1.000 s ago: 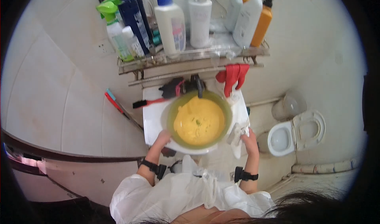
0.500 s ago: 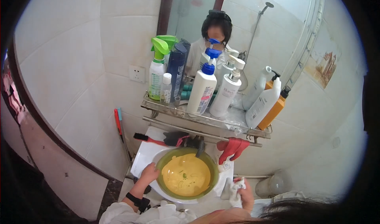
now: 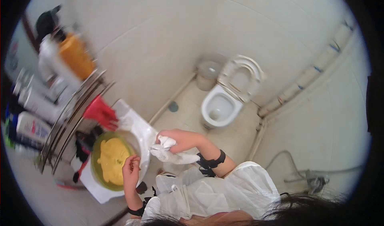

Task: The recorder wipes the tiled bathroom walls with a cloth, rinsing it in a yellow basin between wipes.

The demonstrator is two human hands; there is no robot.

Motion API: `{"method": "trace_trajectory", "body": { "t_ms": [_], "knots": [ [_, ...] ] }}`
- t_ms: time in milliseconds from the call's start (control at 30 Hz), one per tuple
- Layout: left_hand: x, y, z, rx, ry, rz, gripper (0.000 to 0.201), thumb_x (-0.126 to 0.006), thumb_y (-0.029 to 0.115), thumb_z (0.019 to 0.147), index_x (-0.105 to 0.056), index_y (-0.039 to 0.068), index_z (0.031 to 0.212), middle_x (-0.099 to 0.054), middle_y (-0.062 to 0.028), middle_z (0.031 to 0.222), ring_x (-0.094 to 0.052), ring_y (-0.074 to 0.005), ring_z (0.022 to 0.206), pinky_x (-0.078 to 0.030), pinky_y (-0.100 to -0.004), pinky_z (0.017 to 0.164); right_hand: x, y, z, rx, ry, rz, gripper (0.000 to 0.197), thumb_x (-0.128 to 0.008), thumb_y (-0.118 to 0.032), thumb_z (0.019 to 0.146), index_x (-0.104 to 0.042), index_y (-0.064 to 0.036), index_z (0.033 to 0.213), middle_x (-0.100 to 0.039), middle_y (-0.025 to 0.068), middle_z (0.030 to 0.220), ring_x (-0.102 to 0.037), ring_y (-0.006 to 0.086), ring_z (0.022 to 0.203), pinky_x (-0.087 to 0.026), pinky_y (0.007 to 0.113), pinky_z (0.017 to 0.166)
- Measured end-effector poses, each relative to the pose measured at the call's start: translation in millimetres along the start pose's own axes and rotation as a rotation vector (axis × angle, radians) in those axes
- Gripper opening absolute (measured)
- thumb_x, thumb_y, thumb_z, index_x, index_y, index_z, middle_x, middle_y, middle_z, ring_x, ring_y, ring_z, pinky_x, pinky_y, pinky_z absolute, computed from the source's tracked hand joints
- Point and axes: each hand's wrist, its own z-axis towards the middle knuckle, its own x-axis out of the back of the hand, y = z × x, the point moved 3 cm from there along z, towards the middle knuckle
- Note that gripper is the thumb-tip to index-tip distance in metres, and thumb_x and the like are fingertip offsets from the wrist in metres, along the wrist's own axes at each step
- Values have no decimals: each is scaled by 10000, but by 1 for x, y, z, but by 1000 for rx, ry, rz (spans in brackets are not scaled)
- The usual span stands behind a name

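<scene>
My right hand is closed around a bunched white cloth, whose loose end hangs toward my wrist, to the right of the white sink. Beside the near right rim of the green basin, my left hand has its fingers curled in; whether anything is between them I cannot make out. The basin sits in the sink, and its yellow inside bears a small green drawing.
A red rubber glove hangs from the wire shelf, which carries pump bottles and an orange bottle. A toilet with its lid raised stands beyond, beside a lidded bin. A hose runs along the right wall.
The view has swung right, bringing the toilet in and shifting the sink to the left. My left hand has come off the basin's left rim; my right hand keeps the white cloth.
</scene>
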Motion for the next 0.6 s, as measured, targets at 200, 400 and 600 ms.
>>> {"method": "trace_trajectory", "body": {
  "t_ms": [200, 400, 600],
  "knots": [
    [-115, 47, 44, -44, -405, 20, 274, -447, 19, 794, -458, 11, 1067, -558, -71, 950, -474, -70, 665, -422, -204, 596, 51, 7, -110, -174, 360, -29, 408, -496, -34, 585, -448, -56, 989, -531, 94, 873, -519, 225, 805, -408, 305, 704],
    [-189, 73, 77, -155, -641, -19, 292, -452, 2, 778, -463, 15, 1070, -558, -71, 953, -458, -64, 636, -418, -200, 590, 85, 12, -165, -163, 588, -70, 411, -520, -65, 590, -437, -39, 992, -549, 122, 821, -537, 252, 760, -418, 318, 666],
    [-233, 90, 118, -140, -720, 10, 298, -451, -5, 774, -462, 18, 1071, -556, -63, 959, -451, -61, 640, -417, -197, 588, 128, 29, -178, -180, 673, -126, 425, -524, -77, 600, -431, -32, 1011, -548, 126, 828, -537, 266, 765, -418, 324, 668]
  ]
}}
